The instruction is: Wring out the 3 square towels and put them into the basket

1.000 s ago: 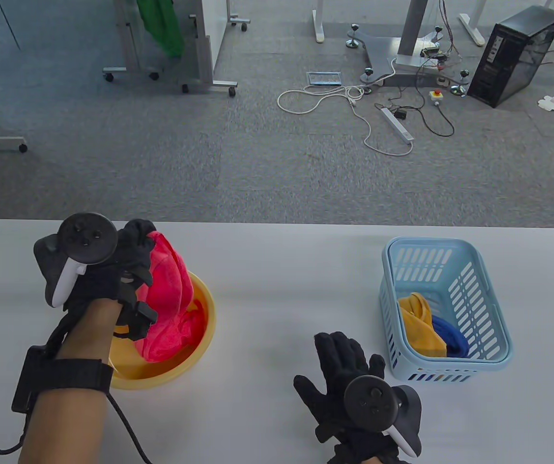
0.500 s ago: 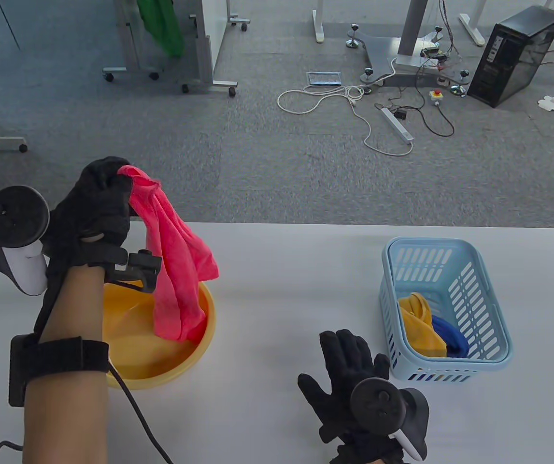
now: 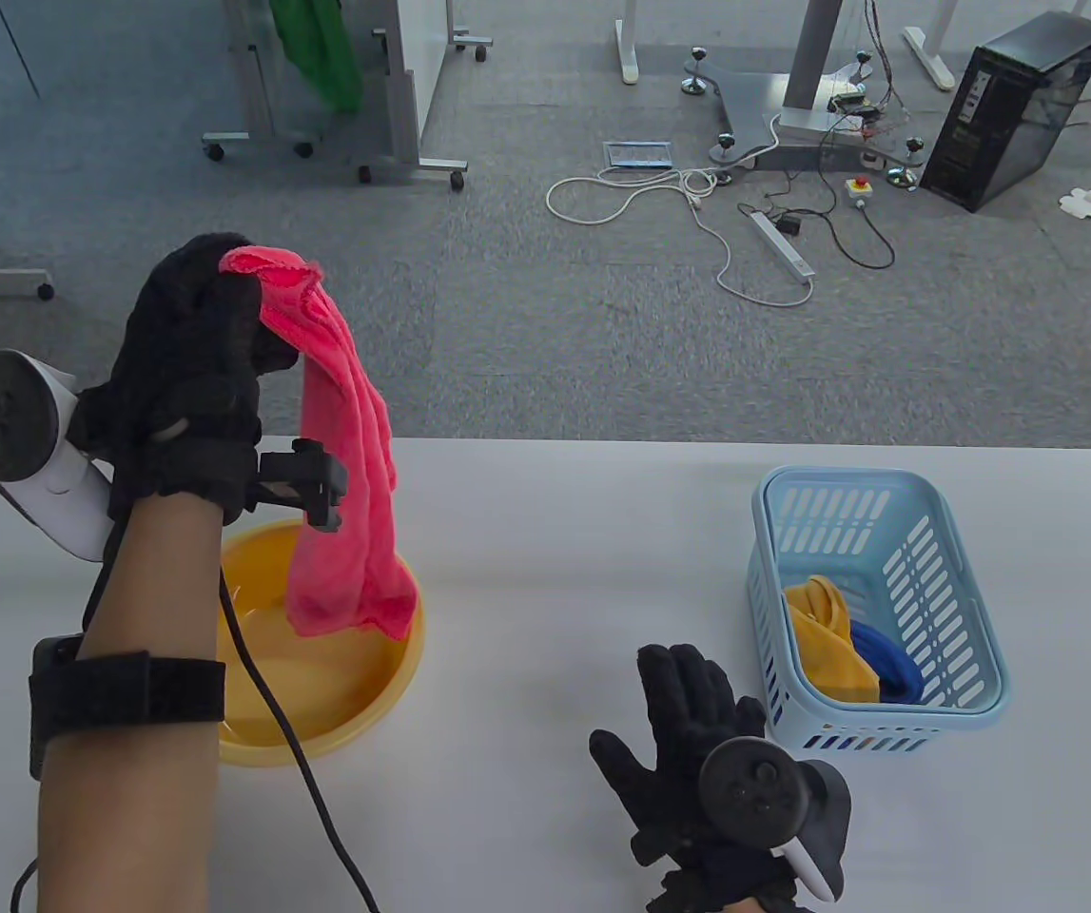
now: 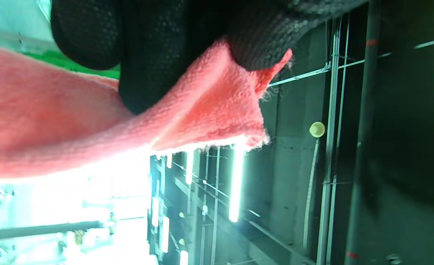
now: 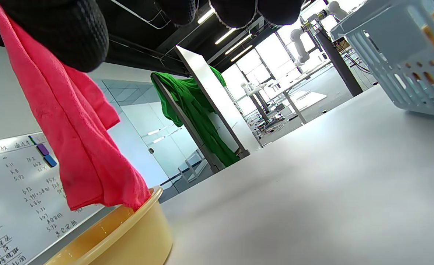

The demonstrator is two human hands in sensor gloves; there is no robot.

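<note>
While the pink towel hangs over the yellow basin, I see my left hand pinching its top corner. My right hand lies flat, fingers spread, on bare table just beside the blue basket.

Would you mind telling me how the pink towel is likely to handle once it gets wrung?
Probably floppy: the pink towel hangs in limp folds from the left hand. Possibly wet and drippy, since it dangles over the yellow basin. One pinched corner may slip.
</note>
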